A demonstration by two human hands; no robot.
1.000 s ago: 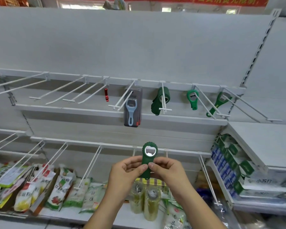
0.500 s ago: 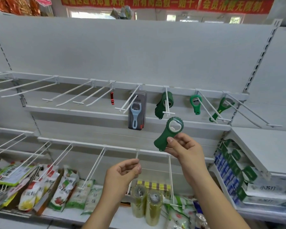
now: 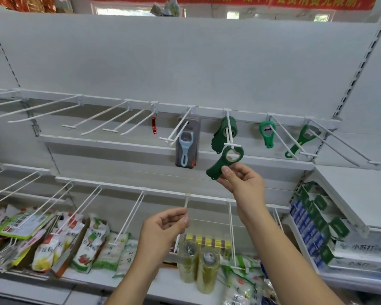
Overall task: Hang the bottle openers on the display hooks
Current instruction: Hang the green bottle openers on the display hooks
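Nearest, the left hand (image 3: 163, 227) floats low with fingers loosely curled, holding nothing. Above and to its right, the right hand (image 3: 242, 183) pinches the handle of a green bottle opener (image 3: 220, 167). The opener is tilted, its ring head right at the front tip of a white display hook (image 3: 231, 145). Farther back on that hook hangs a bunch of green openers (image 3: 218, 137). A packaged blue opener (image 3: 186, 148) hangs on the next hook to the left.
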